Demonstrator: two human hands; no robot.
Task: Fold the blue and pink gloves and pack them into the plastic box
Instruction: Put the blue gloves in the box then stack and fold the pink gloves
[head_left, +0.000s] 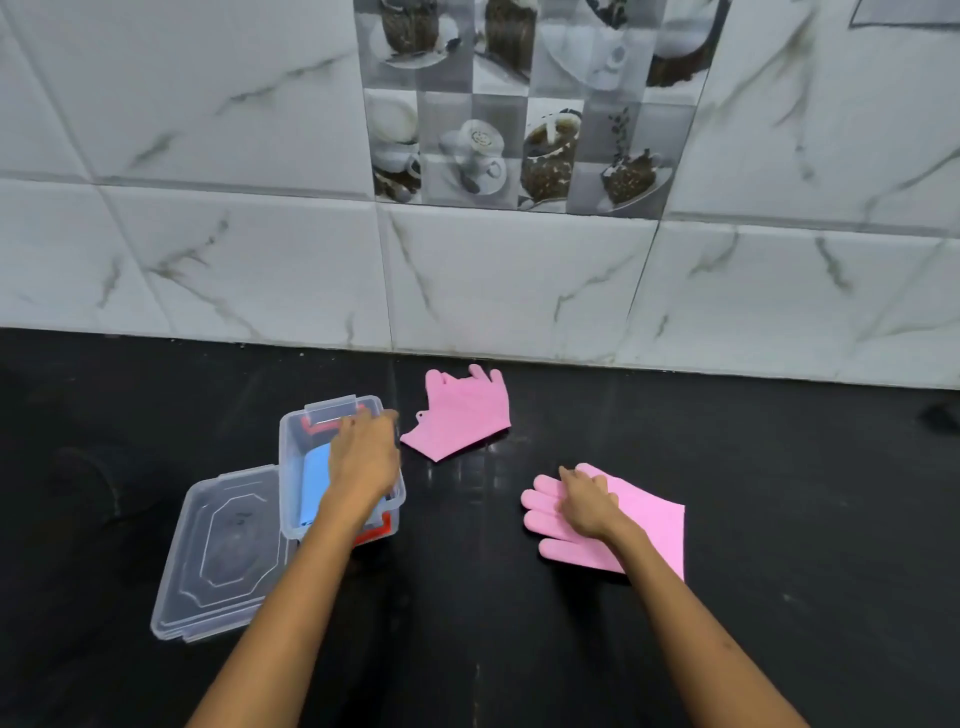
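Note:
A clear plastic box (291, 467) with red clips stands left of centre on the black counter. A folded blue glove (315, 483) lies inside it. My left hand (363, 457) reaches into the box, palm down, over the blue glove; its fingertips are hidden near the far wall. One pink glove (460, 418) lies flat just right of the box, near the wall. A second pink glove (649, 525) lies flat at centre right, fingers pointing left. My right hand (587, 501) rests on this glove near its fingers, with its own fingers curled on the pink material.
The box's clear lid (223, 556) lies flat on the counter, touching the box's left side. A white tiled wall (519, 280) rises right behind the counter. Black countertop (519, 649) stretches to the front and right.

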